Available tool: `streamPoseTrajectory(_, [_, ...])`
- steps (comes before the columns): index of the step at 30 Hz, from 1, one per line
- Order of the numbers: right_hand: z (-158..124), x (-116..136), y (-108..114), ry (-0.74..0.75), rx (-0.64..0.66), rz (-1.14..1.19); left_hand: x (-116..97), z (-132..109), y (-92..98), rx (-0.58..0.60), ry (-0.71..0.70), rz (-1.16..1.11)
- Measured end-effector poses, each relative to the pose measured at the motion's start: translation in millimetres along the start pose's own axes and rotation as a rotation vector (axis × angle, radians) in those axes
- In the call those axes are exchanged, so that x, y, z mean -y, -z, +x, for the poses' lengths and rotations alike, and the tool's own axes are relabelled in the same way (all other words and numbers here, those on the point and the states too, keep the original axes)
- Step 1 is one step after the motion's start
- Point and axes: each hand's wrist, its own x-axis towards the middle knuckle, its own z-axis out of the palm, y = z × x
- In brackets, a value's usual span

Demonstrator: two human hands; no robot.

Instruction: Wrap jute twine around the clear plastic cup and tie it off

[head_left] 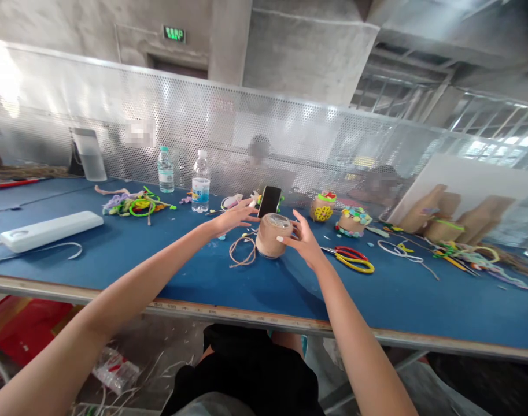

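Note:
A jar wrapped in brown twine stands on the blue table in front of me, its clear round end facing up. My right hand has its fingers and thumb around the jar's right side. Just behind and left of the jar, my left hand is raised with its fingers spread, holding nothing. A loose loop of twine lies to the left of the jar. Behind it, a dark phone leans upright. Scissors with red and yellow handles lie to the right of my right hand.
Two water bottles and a pile of colored pipe cleaners stand or lie at the back left. A white power strip is at left. Decorated jars and bottle shapes are at right. A perforated metal screen rises behind the table.

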Motion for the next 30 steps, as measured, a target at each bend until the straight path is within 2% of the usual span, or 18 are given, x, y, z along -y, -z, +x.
streamPoseTrajectory(3, [-2,7,3,-0.047,0.018,0.025,20,-7,6.2,-0.062,0.064,0.354])
streamPoseTrajectory(5, [-2,12,4,-0.082,0.027,0.068,34,-13,5.4,-0.002,0.072,0.65])
streamPoseTrajectory(7, [-1,16,6,-0.117,-0.008,0.144,43,-17,2.5,0.093,0.067,0.824])
streamPoseTrajectory(9, [1,15,11,-0.138,-0.128,0.198,46,-19,0.8,0.162,0.079,0.843])
streamPoseTrajectory(12, [6,8,20,-0.152,-0.384,0.173,41,-21,7.2,0.219,0.1,0.829])
streamPoseTrajectory(15, [10,0,28,-0.178,-0.539,0.059,37,-25,30.5,0.277,0.132,0.844])
streamPoseTrajectory(18, [10,-5,31,-0.147,-0.625,-0.098,41,-37,70.0,0.305,0.115,0.956])
streamPoseTrajectory(21, [11,-7,32,-0.096,-0.683,-0.155,48,-51,109.6,0.103,0.123,1.187])
streamPoseTrajectory(23, [13,-9,31,-0.078,-0.701,-0.169,51,-53,123.2,0.031,0.143,1.25])
streamPoseTrajectory(26, [18,-12,27,-0.068,-0.705,-0.201,54,-35,117.1,-0.016,0.093,1.319])
streamPoseTrajectory(30, [19,-17,18,-0.031,-0.665,-0.312,58,27,92.6,-0.033,0.005,1.328])
